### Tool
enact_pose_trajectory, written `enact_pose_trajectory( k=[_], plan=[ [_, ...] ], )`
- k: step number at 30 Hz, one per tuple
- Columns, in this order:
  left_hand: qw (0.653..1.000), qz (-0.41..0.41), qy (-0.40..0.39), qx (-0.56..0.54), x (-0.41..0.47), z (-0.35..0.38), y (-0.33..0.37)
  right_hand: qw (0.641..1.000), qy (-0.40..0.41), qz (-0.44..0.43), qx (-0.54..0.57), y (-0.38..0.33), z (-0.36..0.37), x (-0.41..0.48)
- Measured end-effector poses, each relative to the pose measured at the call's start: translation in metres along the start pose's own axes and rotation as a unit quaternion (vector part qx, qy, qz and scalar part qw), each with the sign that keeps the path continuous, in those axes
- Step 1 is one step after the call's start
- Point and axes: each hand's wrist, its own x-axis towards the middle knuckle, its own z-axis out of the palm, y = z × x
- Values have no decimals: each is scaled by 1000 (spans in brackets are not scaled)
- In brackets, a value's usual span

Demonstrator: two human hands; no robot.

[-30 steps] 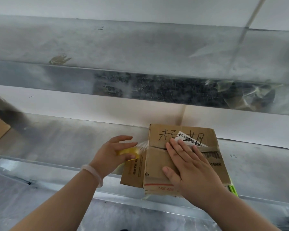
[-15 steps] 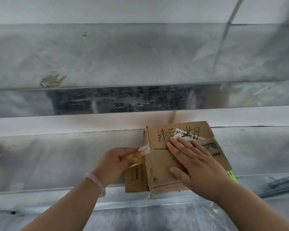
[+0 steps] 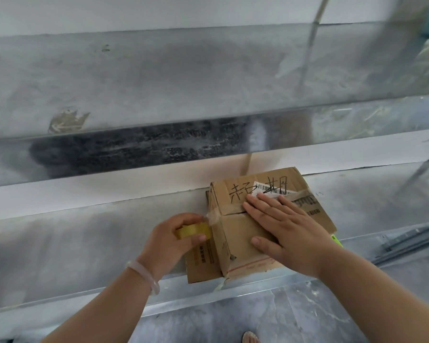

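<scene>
A small brown cardboard box (image 3: 235,233) with black handwriting and a barcode label sits on a metal shelf (image 3: 84,243). My right hand (image 3: 282,226) lies flat on the box's top, fingers straight, pressing a strip of clear tape across the flap seam. My left hand (image 3: 174,241) grips a yellowish roll of clear tape (image 3: 193,230) just left of the box. A short stretch of tape (image 3: 212,217) runs from the roll to the box's upper left corner. A pale bracelet circles my left wrist.
An upper metal shelf (image 3: 159,82) hangs over the lower one, with a white wall strip between. A green object (image 3: 337,240) pokes out under the box's right side. Grey metal rails (image 3: 411,240) lie at the right. The floor (image 3: 258,318) is grey stone.
My left hand has drawn the tape roll down and closer to the box's left side. My right hand slid slightly up the top toward the seam. The camera view shifted.
</scene>
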Motion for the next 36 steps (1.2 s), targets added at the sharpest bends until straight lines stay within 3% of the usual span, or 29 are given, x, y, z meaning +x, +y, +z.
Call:
enact_pose_trajectory(
  k=[7, 15, 19, 22, 24, 26, 27, 28, 29, 30, 32, 33, 36],
  plan=[
    [993, -30, 32, -106, -3, -6, 5, 1000, -2, -2, -11, 0, 1, 0],
    [1000, 9, 16, -22, -3, 4, 0, 1000, 15, -9, -4, 4, 4, -1],
    [995, 67, 19, 65, -1, 18, 5, 999, 23, -17, -14, 6, 3, -2],
    [990, 91, 32, 107, 1, 28, 9, 992, 115, -35, 39, 11, 4, -8],
    [987, 93, 39, 123, 4, 30, 8, 948, 288, -17, 134, 21, 11, -18],
    [983, 98, 42, 152, 5, 30, 7, 847, 455, 115, 250, 41, 16, -33],
    [981, 96, 43, 161, 4, 28, 7, 797, 481, 204, 302, 54, 20, -37],
    [981, 92, 44, 167, 3, 28, 8, 773, 454, 293, 332, 70, 27, -39],
    [980, 88, 43, 173, 2, 29, 10, 788, 376, 369, 319, 90, 38, -39],
    [980, 83, 44, 177, 0, 29, 12, 826, 269, 413, 274, 107, 51, -37],
    [982, 70, 46, 170, -2, 30, 13, 883, 84, 419, 192, 124, 77, -32],
    [983, 64, 48, 164, -3, 31, 13, 896, 37, 413, 158, 128, 88, -29],
    [984, 50, 53, 162, -7, 33, 14, 893, 67, 424, 136, 130, 102, -25]
  ],
)
